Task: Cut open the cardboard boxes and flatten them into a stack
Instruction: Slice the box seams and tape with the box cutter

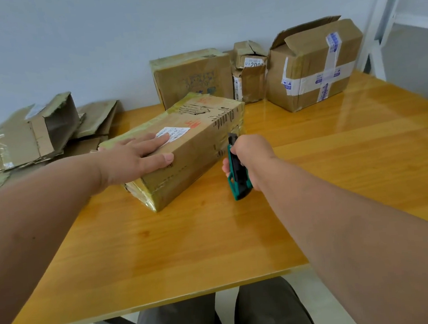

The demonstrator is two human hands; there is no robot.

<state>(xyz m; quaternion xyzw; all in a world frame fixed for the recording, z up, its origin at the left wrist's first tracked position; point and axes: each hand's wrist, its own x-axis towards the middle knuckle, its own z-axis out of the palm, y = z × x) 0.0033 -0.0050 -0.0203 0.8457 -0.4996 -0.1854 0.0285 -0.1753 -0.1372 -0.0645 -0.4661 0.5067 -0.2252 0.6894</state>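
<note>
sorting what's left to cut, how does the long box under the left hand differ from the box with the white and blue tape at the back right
The long box lies low near the middle of the table, its flaps closed and sealed with yellowish clear tape; the taped box stands taller at the far right with its top flaps open. The left hand presses flat on the long box, while nothing touches the taped box. The long box bears a white label on top; the taped box carries crossed white and blue tape. Both are brown cardboard, not flattened.

Left hand (131,160) steadies box (193,148); right hand (252,155) holds cutter (237,175), blade probably hidden.
</note>
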